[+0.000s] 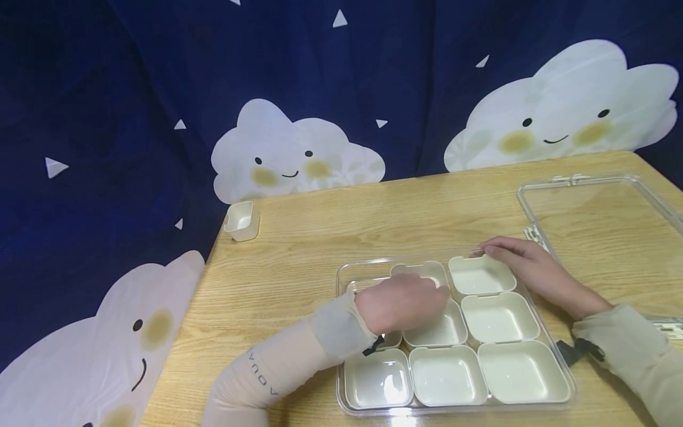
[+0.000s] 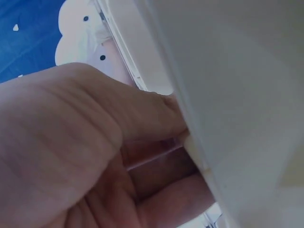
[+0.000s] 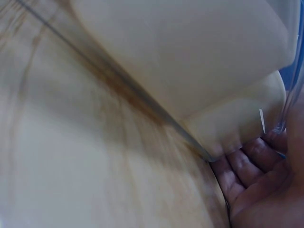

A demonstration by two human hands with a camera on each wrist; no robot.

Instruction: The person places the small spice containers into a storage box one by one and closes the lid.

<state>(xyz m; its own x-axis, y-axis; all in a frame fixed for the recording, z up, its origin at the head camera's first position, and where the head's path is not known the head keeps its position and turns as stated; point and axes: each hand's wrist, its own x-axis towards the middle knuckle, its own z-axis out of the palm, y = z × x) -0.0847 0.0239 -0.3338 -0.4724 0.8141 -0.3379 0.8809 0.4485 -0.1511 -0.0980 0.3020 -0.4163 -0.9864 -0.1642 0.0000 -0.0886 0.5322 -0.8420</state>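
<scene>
Eight cream bins (image 1: 449, 379) appear seated in the clear tray (image 1: 368, 270), its far right corner gripped by the right hand (image 1: 520, 264), while the blurred left hand (image 1: 404, 301), fingertips hidden, grip untellable, seems to adjust one, the loose bin (image 1: 242, 222) at far left probably needing fetching next.

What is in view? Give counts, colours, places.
Rectangular plastic box: one, clear, table's near side
Rounded plastic cups: at least eight, cream, in box
Small plastic cup: one, cream, table's far left corner
Rectangular white-clipped plastic lid: one, clear, table's right
Wood-grain table: one, light brown, under box
Fabric curtain: one, dark blue, behind table
Smiling clouds: three, white, on curtain
Triangles: seven, white, on curtain
Straps: two, black, wrists
Sleeves: two, beige, forearms
Left hand: one, over cups
Right hand: one, box's far right corner
</scene>
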